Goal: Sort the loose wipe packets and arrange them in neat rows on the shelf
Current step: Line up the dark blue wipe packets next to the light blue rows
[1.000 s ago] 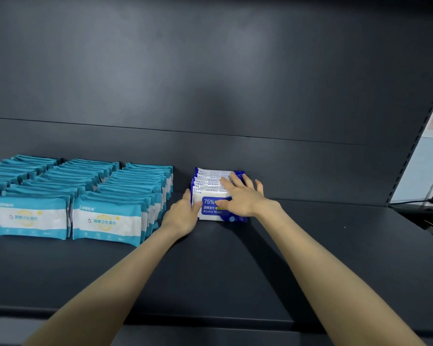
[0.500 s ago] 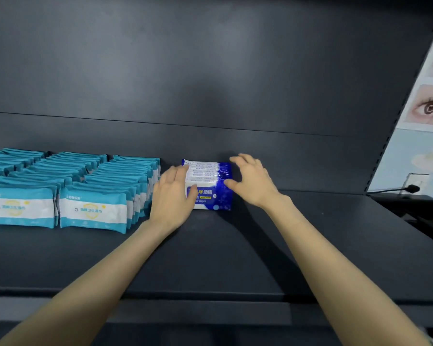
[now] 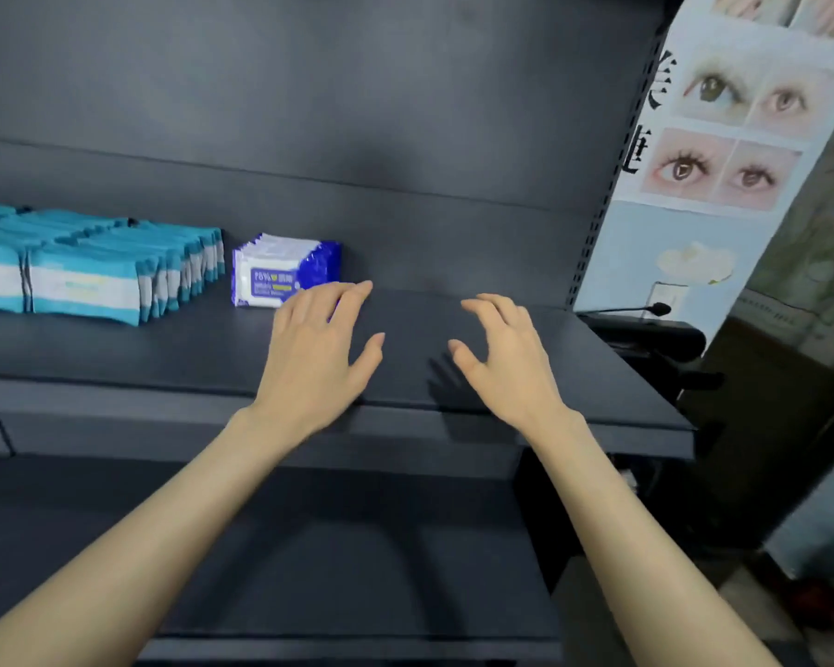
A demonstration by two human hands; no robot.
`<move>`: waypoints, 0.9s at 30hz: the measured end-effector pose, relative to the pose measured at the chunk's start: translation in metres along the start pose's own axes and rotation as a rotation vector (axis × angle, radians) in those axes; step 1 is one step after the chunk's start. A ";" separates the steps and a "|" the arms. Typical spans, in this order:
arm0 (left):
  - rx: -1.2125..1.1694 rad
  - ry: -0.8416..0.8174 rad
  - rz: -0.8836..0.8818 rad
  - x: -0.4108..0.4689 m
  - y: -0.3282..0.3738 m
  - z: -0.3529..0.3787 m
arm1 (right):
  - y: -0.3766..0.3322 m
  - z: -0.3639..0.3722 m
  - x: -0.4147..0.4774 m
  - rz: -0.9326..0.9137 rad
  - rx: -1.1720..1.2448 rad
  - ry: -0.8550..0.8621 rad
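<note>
Now both hands over dark shelf (image 3: 164, 349), left hand (image 3: 316, 358) fingers spread loose, right hand (image 3: 506, 358) fingers slightly curled, both empty, blue wipe packets (image 3: 285, 274) in short row just behind left fingertips, teal wipe packets (image 3: 116, 276) in rows beside them

On the shelf (image 3: 501, 358), the long rows (image 3: 83, 276) lie at my ten o'clock, with the short row (image 3: 285, 269) just right of them at eleven. My left hand (image 3: 316, 358) is just before the short row. My right hand (image 3: 506, 363) is at one, and the poster (image 3: 723, 137) at two.
</note>
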State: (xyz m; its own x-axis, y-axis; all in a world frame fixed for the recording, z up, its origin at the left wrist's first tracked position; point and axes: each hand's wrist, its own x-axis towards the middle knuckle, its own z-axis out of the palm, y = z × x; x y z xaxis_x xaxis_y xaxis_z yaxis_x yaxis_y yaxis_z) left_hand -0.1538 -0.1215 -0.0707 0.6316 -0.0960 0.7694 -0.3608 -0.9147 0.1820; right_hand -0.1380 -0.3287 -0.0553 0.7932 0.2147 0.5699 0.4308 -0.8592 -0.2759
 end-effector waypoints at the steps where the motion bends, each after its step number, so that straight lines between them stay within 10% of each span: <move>1: 0.004 -0.001 -0.010 -0.017 0.016 0.002 | 0.008 -0.003 -0.020 -0.011 0.022 -0.001; 12: 0.023 -0.277 -0.073 -0.209 0.110 0.054 | 0.079 0.045 -0.225 0.060 0.123 -0.198; 27: -0.150 -0.931 -0.526 -0.490 0.106 0.222 | 0.161 0.250 -0.471 0.656 0.254 -0.757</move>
State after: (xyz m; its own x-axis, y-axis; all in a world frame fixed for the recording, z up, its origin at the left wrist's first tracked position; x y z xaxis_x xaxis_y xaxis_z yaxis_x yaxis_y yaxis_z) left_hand -0.3494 -0.2587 -0.5646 0.9827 -0.0237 -0.1835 0.0676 -0.8771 0.4755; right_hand -0.3344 -0.4516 -0.5617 0.9301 0.0508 -0.3639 -0.1759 -0.8079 -0.5624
